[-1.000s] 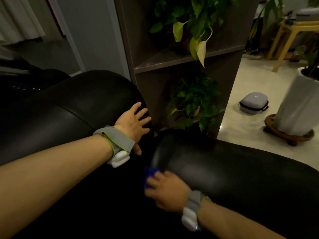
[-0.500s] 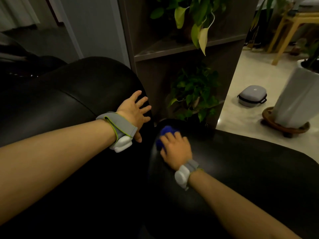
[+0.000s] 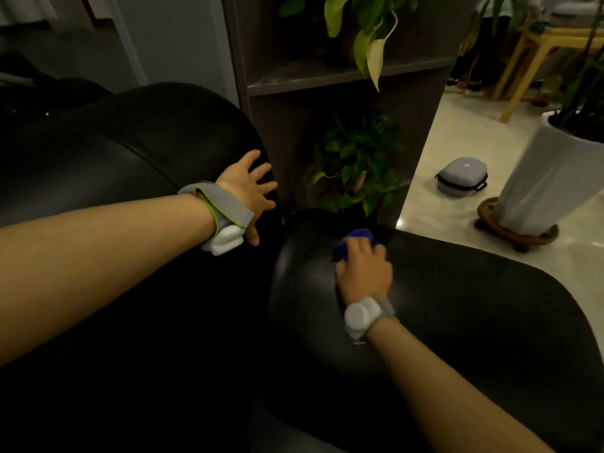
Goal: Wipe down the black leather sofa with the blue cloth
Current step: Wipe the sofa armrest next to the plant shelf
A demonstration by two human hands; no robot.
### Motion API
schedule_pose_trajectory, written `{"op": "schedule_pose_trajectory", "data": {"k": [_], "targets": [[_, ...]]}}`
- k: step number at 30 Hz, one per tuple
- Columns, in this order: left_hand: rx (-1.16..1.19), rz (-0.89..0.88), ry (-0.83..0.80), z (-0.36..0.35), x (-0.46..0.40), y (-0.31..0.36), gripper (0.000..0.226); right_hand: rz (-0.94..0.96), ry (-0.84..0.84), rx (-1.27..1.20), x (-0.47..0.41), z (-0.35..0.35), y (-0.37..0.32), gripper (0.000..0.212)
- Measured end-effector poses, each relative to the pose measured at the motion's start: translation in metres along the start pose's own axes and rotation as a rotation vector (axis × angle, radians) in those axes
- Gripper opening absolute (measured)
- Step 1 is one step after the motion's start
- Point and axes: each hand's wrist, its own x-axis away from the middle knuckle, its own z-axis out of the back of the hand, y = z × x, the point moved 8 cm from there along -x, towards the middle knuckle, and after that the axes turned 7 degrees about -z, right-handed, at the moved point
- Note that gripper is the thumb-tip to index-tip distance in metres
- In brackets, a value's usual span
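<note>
Right hand (image 3: 364,273) pressed a bunched blue cloth (image 3: 354,240) onto the rounded far end of the black leather sofa's (image 3: 474,322) armrest, fingers curled over the cloth and gripping it; slight motion blur, so finger detail was unclear. Left hand (image 3: 246,188) lay flat on the backrest cushion, fingers spread, holding nothing. Judged mid-task: armrest being wiped now. No visible sign showed which areas were done; backrest and seat probably remained.
</note>
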Motion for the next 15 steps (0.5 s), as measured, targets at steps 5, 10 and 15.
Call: {"op": "schedule_pose_trajectory", "data": {"k": [5,10,15], "targets": [[0.017,-0.017,0.021,0.005,0.004,-0.002,0.097,0.677,-0.094,0.092,0.088,-0.041,-0.081,0.041],[0.011,-0.032,0.009,0.006,0.004,0.000,0.097,0.445,0.008,0.105,0.069,-0.007,-0.007,0.047],[0.009,-0.038,0.009,0.007,0.004,-0.001,0.099,-0.282,0.140,-0.003,0.028,0.055,0.142,0.038]]}}
